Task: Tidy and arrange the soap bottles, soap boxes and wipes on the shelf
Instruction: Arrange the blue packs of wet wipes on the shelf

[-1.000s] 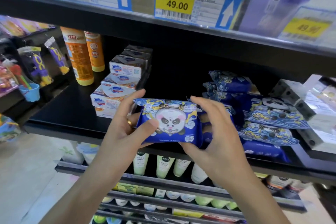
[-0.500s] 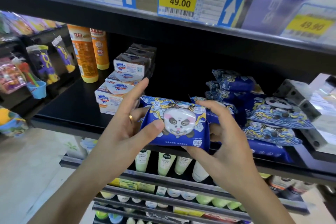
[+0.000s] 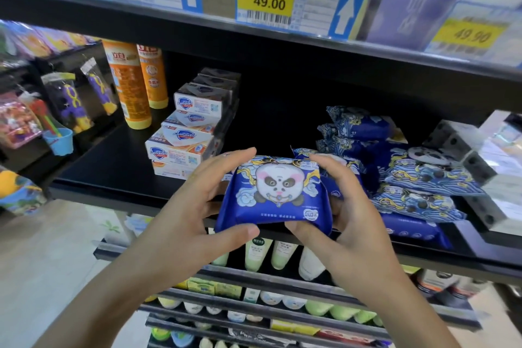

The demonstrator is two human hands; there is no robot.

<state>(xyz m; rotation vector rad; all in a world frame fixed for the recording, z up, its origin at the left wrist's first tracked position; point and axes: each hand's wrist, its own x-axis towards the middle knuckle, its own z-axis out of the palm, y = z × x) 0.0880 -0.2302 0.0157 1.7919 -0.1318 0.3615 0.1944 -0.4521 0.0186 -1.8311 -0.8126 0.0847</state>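
Wipes pack (image 3: 275, 195) has been turned since a second ago: then it sat landscape between the hands, panda face a bit low; now it is face-on and more square, top edge level with the fingertips, and it has come down nearer the front lip of the black shelf (image 3: 113, 167). Both hands grip it: left hand (image 3: 195, 212) curls fingers over the top-left corner with the thumb under the bottom edge, right hand (image 3: 347, 206) mirrors that on the right side, fingers on the top edge and thumb underneath. So a pinch from both sides, nothing spread or loose. Pack is in the air, not touching the shelf, in front of the gap between the soap boxes (image 3: 183, 147) on the left and the messy heap of wipes (image 3: 409, 178) on the right. Orange soap bottles (image 3: 132, 85) stand upright at the back left, untouched. My read: pack is squared up and ready to set down face-forward in that gap. Heap on the right lies tilted and overlapping, so most of the wipes work is left.
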